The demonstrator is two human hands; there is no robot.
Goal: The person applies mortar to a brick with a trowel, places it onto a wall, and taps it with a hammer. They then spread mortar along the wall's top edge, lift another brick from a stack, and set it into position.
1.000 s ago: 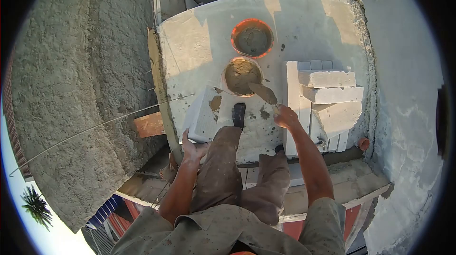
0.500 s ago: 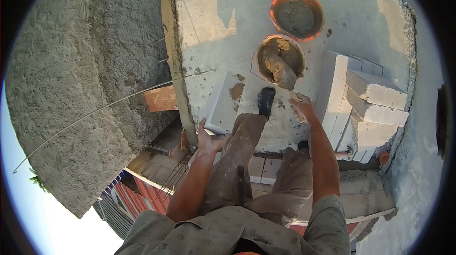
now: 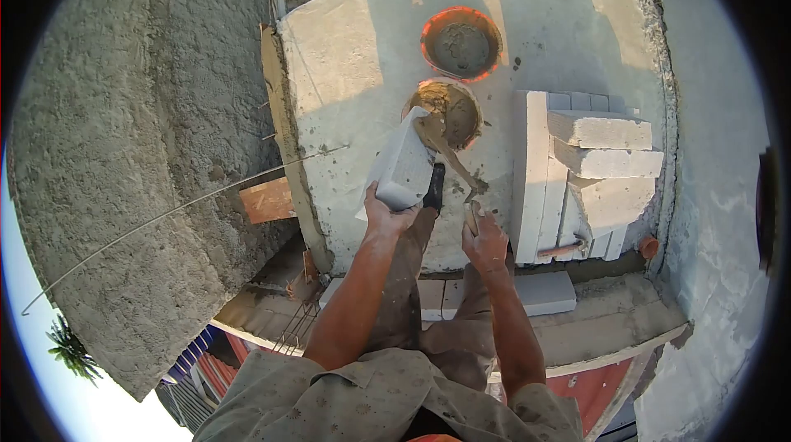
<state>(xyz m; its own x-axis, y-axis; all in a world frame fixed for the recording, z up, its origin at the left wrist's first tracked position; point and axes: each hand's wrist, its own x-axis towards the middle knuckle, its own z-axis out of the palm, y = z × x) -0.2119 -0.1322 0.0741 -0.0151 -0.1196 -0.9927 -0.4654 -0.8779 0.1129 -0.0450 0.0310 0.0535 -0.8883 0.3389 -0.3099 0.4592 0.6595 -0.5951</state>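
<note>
Holding the pale block (image 3: pixel 404 166) by its lower end, the left hand (image 3: pixel 387 211) is curled against its edge and corner, though where every fingertip sits cannot be told. The block tilts up toward the near bucket (image 3: pixel 479 116), its top end overlapping that bucket's left rim in the view. The right hand (image 3: pixel 486 240), below the near bucket, is closed around the handle of the trowel (image 3: pixel 437 139), whose blade lies close to the block's top end; whether they touch is unclear.

With only one end held, the block could tip or slip if the left hand's grasp slackens, and the dark shoe (image 3: pixel 435 187) is right beside it. A hard scrape of metal could chip its corner, and wet mortar could slide off the blade if it turns.

The block is squared and chalky, with flat faces and crisp edges. The trowel is long, smeared brown and tapering. The near bucket is round, holding lumpy tan paste against smoother grey-brown mix; the orange-rimmed bucket (image 3: pixel 498 30) beyond it holds grey, dull mortar. To the near bucket's right, stacked blocks (image 3: pixel 606 130) show sharp slabs and one broken, slanting face. To its left, a thin bent rod (image 3: pixel 165 222) arcs over coarse, pitted concrete.
</note>
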